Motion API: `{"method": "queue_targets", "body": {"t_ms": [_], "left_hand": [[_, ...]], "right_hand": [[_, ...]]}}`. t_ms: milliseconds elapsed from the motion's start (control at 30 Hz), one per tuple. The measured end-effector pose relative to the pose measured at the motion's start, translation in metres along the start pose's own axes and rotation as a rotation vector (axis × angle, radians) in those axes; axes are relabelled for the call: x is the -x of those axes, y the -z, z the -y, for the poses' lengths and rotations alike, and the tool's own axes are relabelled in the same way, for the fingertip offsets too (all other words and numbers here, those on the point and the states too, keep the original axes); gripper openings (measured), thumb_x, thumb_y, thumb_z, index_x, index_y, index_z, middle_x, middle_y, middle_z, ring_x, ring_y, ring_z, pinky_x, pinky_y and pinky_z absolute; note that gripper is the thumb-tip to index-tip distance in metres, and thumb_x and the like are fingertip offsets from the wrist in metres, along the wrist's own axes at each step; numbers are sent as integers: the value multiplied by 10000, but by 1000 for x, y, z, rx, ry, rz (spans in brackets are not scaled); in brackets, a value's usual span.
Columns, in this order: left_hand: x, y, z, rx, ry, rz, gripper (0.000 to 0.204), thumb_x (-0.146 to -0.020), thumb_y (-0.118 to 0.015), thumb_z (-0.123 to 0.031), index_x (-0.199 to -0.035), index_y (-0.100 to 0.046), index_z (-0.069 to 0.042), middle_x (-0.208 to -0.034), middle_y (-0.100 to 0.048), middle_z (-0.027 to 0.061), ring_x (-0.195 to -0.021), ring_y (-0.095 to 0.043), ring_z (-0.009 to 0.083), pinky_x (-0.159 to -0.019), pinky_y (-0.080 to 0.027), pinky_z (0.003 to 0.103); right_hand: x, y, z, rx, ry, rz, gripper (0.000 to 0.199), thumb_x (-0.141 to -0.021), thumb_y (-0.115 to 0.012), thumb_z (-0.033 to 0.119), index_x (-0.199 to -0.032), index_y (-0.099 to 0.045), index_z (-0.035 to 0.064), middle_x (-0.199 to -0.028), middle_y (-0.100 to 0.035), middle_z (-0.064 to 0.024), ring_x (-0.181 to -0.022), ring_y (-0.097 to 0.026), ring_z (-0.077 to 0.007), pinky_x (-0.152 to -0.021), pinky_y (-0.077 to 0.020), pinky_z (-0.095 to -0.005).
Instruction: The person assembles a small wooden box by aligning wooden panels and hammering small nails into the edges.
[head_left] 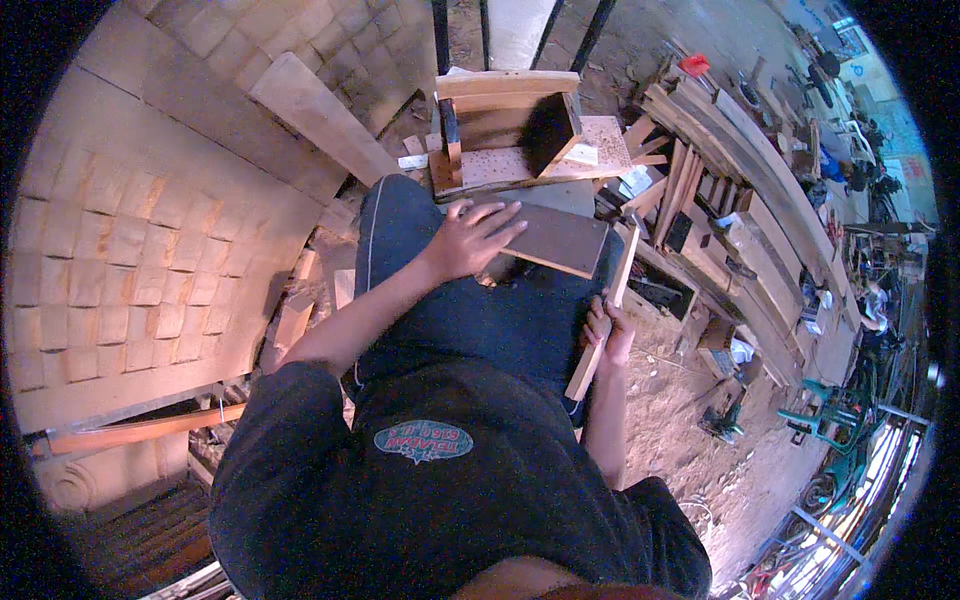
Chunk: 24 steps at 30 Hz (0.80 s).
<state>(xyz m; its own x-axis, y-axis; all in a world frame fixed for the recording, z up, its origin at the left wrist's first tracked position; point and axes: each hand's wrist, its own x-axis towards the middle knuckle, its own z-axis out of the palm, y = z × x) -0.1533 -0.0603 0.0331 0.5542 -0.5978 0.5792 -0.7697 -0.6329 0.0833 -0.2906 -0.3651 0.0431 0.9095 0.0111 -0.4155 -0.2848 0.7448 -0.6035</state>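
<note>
A dark brown flat board (556, 238) with a pale front edge lies across my thighs. My left hand (470, 240) rests on its left end with the fingers stretched out and slightly spread over the top; the thumb is mostly hidden. To the right of the board, my right hand (608, 328) is closed around the long pale wooden handle of what looks like a hammer (622, 265). Its small head points away from me, near the board's right end, and the thick butt comes back toward my lap.
Beyond my knees a small open wooden box (505, 115) stands on a speckled pinkish board (600, 140). Stacked timber (750, 140) and offcuts lie on the right. A large carved wooden panel (120, 270) leans on the left. A green machine or frame (830, 412) stands at the far right.
</note>
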Motion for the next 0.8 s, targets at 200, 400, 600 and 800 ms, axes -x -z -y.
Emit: {"method": "queue_targets", "body": {"t_ms": [200, 400, 600, 800], "left_hand": [[-34, -4, 21, -41, -35, -91, 463, -812, -659, -237, -1275, -657, -206, -1417, -578, 12, -1204, -549, 178, -1005, -345, 449], [-77, 29, 36, 56, 135, -201, 524, -775, -660, -151, -1297, -639, -183, -1448, -562, 16, -1204, -558, 180, -1017, -303, 439], [-144, 101, 73, 67, 44, -396, 569, -756, -669, -124, -1322, -626, -162, -1425, -584, 26, -1176, -589, 215, -1001, -316, 437], [-209, 130, 160, -79, -132, -419, 599, -800, -655, -139, -1391, -587, -207, -1396, -604, -6, -1144, -599, 201, -992, -331, 440]], "right_hand": [[-3, 12, -5, -162, -35, -28, 214, -991, -515, 159, -1165, -521, 35, -776, -437, -48, -444, -366, -112, -361, -352, -231], [-11, 13, -1, -162, -57, 123, 232, -979, -550, 227, -1168, -512, 98, -775, -457, -42, -456, -402, -128, -359, -366, -244], [-13, 13, 0, -266, -79, 111, 266, -970, -553, 176, -1196, -537, 37, -747, -402, -37, -436, -349, -99, -345, -329, -228], [-16, 10, -1, -274, -58, 91, 295, -963, -552, 172, -1216, -513, 26, -746, -398, -37, -444, -353, -91, -337, -329, -227]]}}
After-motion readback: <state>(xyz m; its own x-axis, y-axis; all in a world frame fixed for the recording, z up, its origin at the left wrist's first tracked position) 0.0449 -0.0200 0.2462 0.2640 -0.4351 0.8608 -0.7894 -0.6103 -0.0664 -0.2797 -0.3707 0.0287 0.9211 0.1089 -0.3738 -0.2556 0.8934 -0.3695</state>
